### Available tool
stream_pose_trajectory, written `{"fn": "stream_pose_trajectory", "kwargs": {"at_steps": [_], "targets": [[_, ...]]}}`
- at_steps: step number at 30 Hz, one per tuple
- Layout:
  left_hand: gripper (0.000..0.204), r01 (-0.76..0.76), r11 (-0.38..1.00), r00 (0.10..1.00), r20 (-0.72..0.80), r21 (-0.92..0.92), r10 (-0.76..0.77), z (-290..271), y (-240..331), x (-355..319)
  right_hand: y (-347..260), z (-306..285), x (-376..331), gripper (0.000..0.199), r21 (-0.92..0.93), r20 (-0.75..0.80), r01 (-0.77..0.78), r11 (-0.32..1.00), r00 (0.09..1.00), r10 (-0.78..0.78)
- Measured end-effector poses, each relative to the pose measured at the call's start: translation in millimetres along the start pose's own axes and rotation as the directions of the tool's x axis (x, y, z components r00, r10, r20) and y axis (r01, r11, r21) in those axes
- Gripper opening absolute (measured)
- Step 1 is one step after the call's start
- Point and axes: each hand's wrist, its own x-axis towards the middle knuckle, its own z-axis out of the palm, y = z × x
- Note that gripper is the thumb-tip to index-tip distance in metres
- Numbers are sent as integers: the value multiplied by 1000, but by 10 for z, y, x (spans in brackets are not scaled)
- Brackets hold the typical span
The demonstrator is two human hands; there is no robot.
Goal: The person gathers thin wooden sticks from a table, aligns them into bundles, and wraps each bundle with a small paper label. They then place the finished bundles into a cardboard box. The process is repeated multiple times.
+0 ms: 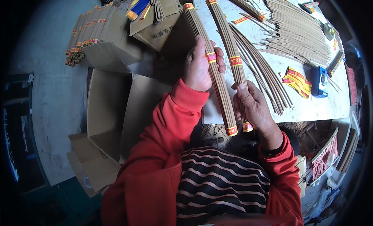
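My left hand [199, 66] grips a long bundle of brown incense sticks [202, 35] at its middle red-and-yellow band. My right hand [252, 105] holds a second banded bundle [229, 39] near its lower end. Both bundles lie side by side, slanting from the white table [311, 105] down over my lap. Each carries three red bands. My sleeves are red.
Loose incense sticks [295, 31] fan across the table, with a stack of red-and-yellow paper bands [297, 81] and a blue tape dispenser [319, 81]. An open cardboard box [112, 109] stands at my left. Finished bundles [83, 35] lie stacked on another box further back.
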Motion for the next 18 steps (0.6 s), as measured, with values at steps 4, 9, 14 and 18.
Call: {"fn": "stream_pose_trajectory", "kwargs": {"at_steps": [4, 9, 14, 18], "targets": [[40, -69, 995, 997, 33, 65, 67, -86, -38, 40, 64, 15, -5, 35, -31, 0, 6, 999, 1000, -6], [44, -98, 993, 994, -32, 72, 101, 13, -19, -6, 81, 62, 0, 33, 19, -12, -35, 999, 999, 35], [46, -113, 986, 991, -65, 120, 121, 25, -28, 1, 137, 51, 42, 37, 35, -4, -18, 999, 1000, 18], [48, -110, 984, 988, -95, 142, 124, 45, -30, -12, 138, 64, 61, 40, 50, 1, -26, 998, 1000, 26]]}}
